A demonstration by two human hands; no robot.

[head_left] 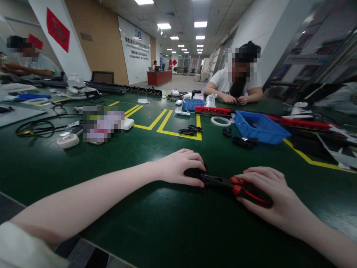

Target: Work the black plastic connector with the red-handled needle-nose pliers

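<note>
My right hand is closed round the red-and-black handles of a pair of long-nosed pliers. The pliers point left, and their jaws meet a small black part in my left hand. My left fingers and thumb pinch that part from both sides. Its exact kind cannot be made out, as the fingers hide much of it. Both hands rest low over the green tabletop. Beyond them lie several similar black pieces and a darker black piece.
A blue bin stands ahead to the right, a smaller blue bin behind it. A white ring lies between. At left are a phone, a white round device and black cables. A co-worker sits opposite.
</note>
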